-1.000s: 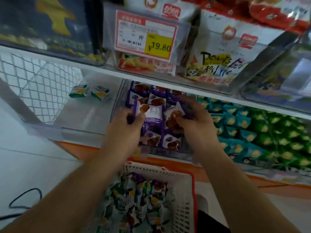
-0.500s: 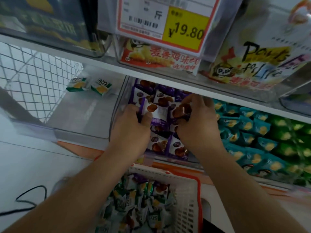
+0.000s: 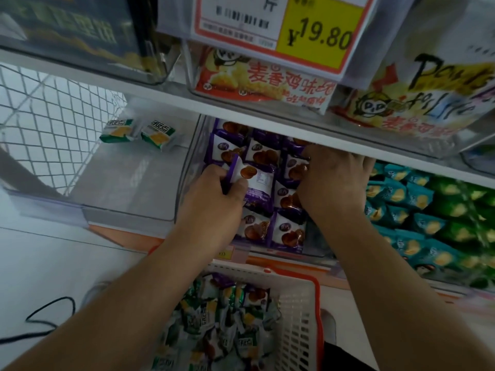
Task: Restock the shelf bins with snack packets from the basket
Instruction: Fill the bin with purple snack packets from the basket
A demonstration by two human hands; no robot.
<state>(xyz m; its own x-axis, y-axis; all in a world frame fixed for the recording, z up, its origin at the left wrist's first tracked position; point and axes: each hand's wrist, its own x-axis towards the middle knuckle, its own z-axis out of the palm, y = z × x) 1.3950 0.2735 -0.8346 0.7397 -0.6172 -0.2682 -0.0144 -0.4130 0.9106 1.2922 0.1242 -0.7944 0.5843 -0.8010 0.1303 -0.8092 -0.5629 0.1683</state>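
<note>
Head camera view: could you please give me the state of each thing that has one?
Left hand: grips a purple snack packet, tilted over the clear purple-packet bin.
Right hand: fingers curled on purple packets deep in that bin.
Clear left bin: nearly bare, two green packets lying at the back.
White plastic basket: holding mixed packets.

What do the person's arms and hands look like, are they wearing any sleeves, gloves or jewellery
Both forearms are bare as far as the picture shows, with no sleeve edge in view. The left hand and right hand wear no gloves. No watch, bracelet or ring shows on either wrist or on the fingers that can be seen.
</note>
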